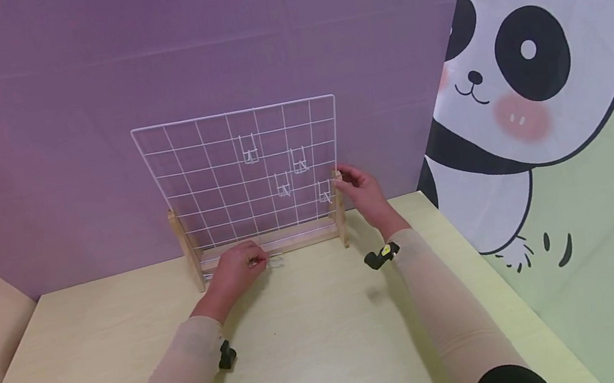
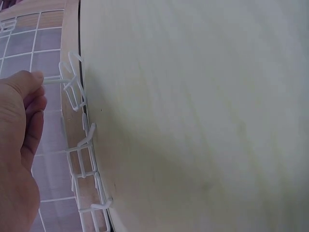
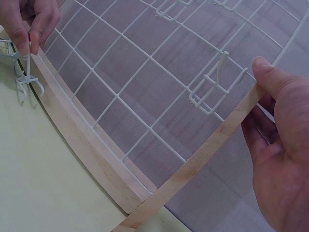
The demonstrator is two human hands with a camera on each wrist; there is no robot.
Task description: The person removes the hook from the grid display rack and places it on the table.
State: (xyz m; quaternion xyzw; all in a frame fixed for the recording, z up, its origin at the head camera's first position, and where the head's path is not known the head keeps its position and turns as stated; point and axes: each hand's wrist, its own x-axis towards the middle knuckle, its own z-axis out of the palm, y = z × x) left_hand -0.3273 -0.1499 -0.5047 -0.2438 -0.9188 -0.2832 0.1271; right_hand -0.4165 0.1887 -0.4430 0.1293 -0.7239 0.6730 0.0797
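A white wire grid panel (image 1: 211, 116) stands in a wooden stand, with several small white wire hooks (image 3: 210, 94) hung on its right half. My left hand (image 1: 237, 266) is low in front of the stand's crossbar (image 3: 91, 137). Between thumb and fingertips it pinches a white wire hook (image 2: 73, 87), whose prongs point away from the hand. My right hand (image 1: 368, 198) grips the stand's right wooden upright (image 1: 340, 213) near its top. Its thumb lies at the front and its other fingers are partly hidden behind the wood.
More loose wire hooks (image 2: 83, 162) lie along the foot of the crossbar, beneath my left hand. The pale tabletop (image 1: 308, 352) extends towards me. Close behind the panel is a purple backdrop (image 1: 66, 156), and a panda print (image 1: 601, 105) covers the right wall.
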